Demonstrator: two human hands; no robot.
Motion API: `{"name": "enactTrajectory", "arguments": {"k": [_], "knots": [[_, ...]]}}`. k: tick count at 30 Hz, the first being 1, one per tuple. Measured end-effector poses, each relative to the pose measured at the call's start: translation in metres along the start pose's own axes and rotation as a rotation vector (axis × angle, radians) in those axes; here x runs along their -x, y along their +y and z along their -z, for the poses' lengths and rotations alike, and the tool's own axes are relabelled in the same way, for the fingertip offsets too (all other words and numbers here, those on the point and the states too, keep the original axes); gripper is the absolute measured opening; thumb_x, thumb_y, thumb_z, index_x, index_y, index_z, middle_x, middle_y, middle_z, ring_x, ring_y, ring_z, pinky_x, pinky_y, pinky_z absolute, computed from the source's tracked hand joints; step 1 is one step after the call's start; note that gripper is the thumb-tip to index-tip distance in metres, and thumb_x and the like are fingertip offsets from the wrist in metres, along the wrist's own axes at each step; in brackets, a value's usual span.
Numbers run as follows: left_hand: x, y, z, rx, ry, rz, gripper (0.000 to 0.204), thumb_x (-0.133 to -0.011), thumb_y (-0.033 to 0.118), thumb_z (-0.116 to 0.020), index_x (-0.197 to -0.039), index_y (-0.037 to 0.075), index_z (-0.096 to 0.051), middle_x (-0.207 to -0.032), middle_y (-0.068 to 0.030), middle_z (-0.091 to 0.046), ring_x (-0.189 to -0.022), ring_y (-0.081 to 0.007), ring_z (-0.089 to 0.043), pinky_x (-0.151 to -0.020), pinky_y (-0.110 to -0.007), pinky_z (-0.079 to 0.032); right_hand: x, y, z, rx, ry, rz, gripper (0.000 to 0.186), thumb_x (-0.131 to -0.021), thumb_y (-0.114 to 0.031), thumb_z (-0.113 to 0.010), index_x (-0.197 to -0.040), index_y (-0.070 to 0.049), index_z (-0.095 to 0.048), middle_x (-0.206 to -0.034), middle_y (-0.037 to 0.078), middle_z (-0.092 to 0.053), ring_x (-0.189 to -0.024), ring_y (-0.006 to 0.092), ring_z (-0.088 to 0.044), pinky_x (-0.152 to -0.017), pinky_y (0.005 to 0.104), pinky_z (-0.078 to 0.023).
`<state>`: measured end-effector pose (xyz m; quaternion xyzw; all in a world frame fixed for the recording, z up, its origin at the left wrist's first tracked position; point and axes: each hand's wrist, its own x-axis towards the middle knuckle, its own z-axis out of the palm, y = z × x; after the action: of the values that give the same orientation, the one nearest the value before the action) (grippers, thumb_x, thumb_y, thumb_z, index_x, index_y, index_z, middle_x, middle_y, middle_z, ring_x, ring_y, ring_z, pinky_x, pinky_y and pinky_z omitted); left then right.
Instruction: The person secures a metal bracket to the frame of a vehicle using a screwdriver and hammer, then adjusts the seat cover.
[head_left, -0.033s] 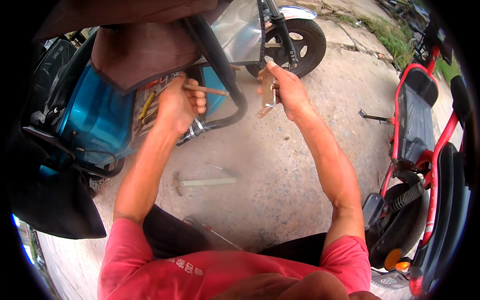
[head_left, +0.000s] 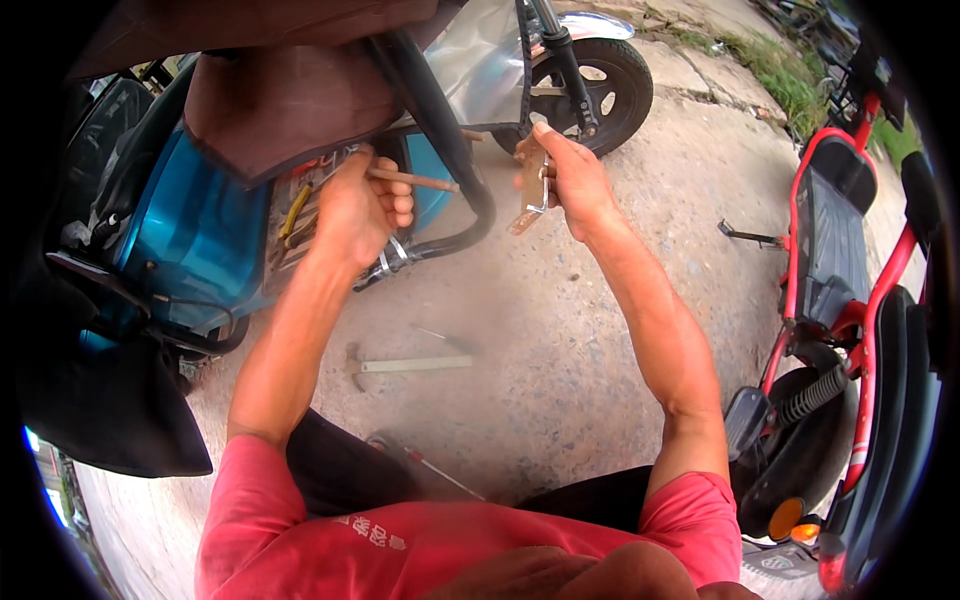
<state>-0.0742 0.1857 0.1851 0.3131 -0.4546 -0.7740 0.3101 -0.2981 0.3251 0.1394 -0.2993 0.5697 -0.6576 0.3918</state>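
My left hand (head_left: 362, 208) is at the tool-filled floor of a blue three-wheeler, its fingers curled around a brown rod (head_left: 420, 181) that looks like a wooden handle. The rod's far end, to the left, is hidden by the hand. Beside that wrist lie yellow-handled pliers (head_left: 294, 210) among other tools. My right hand (head_left: 575, 180) is raised above the concrete, pinching a rusty flat metal plate (head_left: 533, 180) between thumb and fingers. A shiny bent metal rod (head_left: 545, 190) lies along the plate, under the fingers; how the two are joined cannot be made out.
A hammer (head_left: 415, 365) and a thin screwdriver (head_left: 450, 340) lie on the concrete below my hands. A black frame tube (head_left: 440, 110) curves down between my hands. A front wheel (head_left: 625, 90) stands beyond. At the right is a red-framed scooter (head_left: 795, 220).
The plate in my right hand has tilted slightly, its lower end shifting a little to the left. My left hand and the brown rod stay in place.
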Motion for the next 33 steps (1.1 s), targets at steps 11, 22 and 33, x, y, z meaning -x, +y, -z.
{"name": "enactTrajectory", "arguments": {"k": [11, 22, 33], "knots": [[0.002, 0.001, -0.004, 0.006, 0.022, 0.006, 0.037, -0.107, 0.035, -0.038, -0.087, 0.008, -0.053, -0.069, -0.0091, -0.055, -0.061, -0.0203, -0.051, -0.057, -0.035, -0.043, -0.003, -0.004, -0.036, 0.006, 0.125, 0.120, 0.049, -0.099, -0.047, -0.050, -0.087, -0.003, -0.069, -0.069, 0.003, -0.060, -0.053, 0.0113, -0.046, -0.052, 0.0285, -0.035], [0.005, 0.001, -0.004, -0.023, 0.035, 0.000, 0.036, -0.107, 0.034, -0.038, -0.086, 0.008, -0.052, -0.070, -0.0097, -0.056, -0.059, -0.0214, -0.051, -0.057, -0.036, -0.042, -0.013, 0.000, -0.056, 0.202, 0.219, 0.262, 0.050, -0.098, -0.043, -0.048, -0.083, 0.001, -0.068, -0.075, 0.007, -0.065, -0.059, 0.0161, -0.057, -0.062, 0.0331, -0.045], [0.004, 0.000, -0.008, -0.039, 0.103, 0.005, 0.035, -0.108, 0.034, -0.037, -0.091, 0.008, -0.052, -0.070, -0.0094, -0.055, -0.061, -0.0216, -0.050, -0.056, -0.036, -0.040, -0.026, -0.002, -0.060, 0.500, 0.276, 0.257, 0.051, -0.095, -0.042, -0.040, -0.094, 0.000, -0.069, -0.098, 0.022, -0.070, -0.100, 0.0441, -0.063, -0.087, 0.0463, -0.045]]}}
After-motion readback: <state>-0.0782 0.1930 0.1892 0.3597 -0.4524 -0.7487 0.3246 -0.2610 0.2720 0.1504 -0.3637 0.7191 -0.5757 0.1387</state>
